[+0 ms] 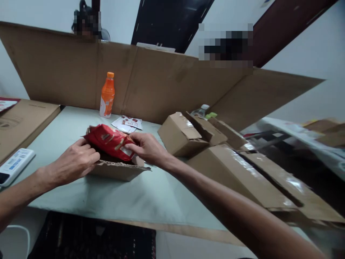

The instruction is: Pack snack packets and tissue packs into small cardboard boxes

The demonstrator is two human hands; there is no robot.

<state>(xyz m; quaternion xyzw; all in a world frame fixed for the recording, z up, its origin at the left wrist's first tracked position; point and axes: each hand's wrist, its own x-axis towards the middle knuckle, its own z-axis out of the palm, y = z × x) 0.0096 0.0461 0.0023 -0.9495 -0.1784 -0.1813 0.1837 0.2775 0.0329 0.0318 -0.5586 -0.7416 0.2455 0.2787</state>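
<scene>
A small open cardboard box stands on the pale green cloth. A shiny red packet lies tilted in its opening, partly above the rim. My right hand is closed on the packet's right end, thumb on the near face. At the left end, my left hand has its fingers curled over the box's left edge and closed about the packet's corner; its fingertips are partly hidden. The box's inside is mostly covered by the packet and my hands. Just behind the box lie white sachets with dark red print.
An orange bottle stands against a tall cardboard partition. At right are more open cardboard boxes, one with a clear bottle behind it. A white device lies at left beside a flat carton. Two blurred heads show beyond the partition.
</scene>
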